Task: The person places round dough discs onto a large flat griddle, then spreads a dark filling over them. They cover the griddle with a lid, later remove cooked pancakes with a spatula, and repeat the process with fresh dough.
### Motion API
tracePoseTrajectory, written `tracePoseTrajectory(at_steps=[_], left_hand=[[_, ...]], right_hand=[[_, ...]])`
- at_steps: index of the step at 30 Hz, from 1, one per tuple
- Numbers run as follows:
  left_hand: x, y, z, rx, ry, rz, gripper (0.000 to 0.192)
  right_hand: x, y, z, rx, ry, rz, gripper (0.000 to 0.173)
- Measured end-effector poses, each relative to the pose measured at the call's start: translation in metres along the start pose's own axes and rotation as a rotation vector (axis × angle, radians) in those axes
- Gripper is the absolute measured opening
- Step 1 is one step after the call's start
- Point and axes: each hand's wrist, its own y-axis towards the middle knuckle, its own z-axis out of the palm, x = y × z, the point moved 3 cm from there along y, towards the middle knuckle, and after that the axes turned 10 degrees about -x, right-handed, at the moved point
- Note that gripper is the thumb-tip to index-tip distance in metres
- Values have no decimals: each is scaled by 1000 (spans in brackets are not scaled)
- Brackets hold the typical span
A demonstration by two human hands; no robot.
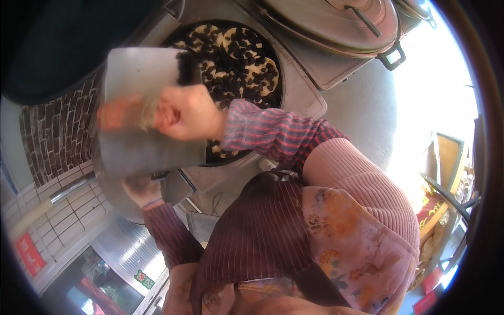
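Observation:
My right hand [193,112] is closed around the blurred reddish handle [126,113] of a wide sheet-metal scoop [138,67]. Dark pebbles [187,69] lie at the scoop's edge, above a round black pan [281,84]. In the pan are pale flatbreads [227,39], with many black pebbles [252,43] spread over them. The scoop covers the pan's left part. Just below the scoop's lower edge is my left hand [143,189], dark and smudged on its back. Its fingers are blurred and partly hidden, so its grip is unclear.
A large lidded metal pan [338,23] with side handles stands beyond the black pan. A big dark round shape [59,43] fills the upper left, over brick-patterned wall covering [59,130]. Round metalware [118,197] sits beside my left hand. White tiles [65,204] line the wall.

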Motion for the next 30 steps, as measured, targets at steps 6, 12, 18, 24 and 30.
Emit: tracePoseTrajectory(at_steps=[6,12,18,24,30], left_hand=[[-49,-86,-102,-74,-24,49,36],[-73,-153,-224,-199,72,242,34],[-62,-175,-239,-251,46,116,37],[-45,-108,-181,-188,-35,41,29],[-42,22,-71,788,-91,-427,33]], right_hand=[[53,-63,52,252,227,-18,29],[96,-145,72,601,385,196,36],[93,-165,77,638,373,296,37],[69,-103,64,388,206,47,33],[25,-24,48,101,47,-84,27]])
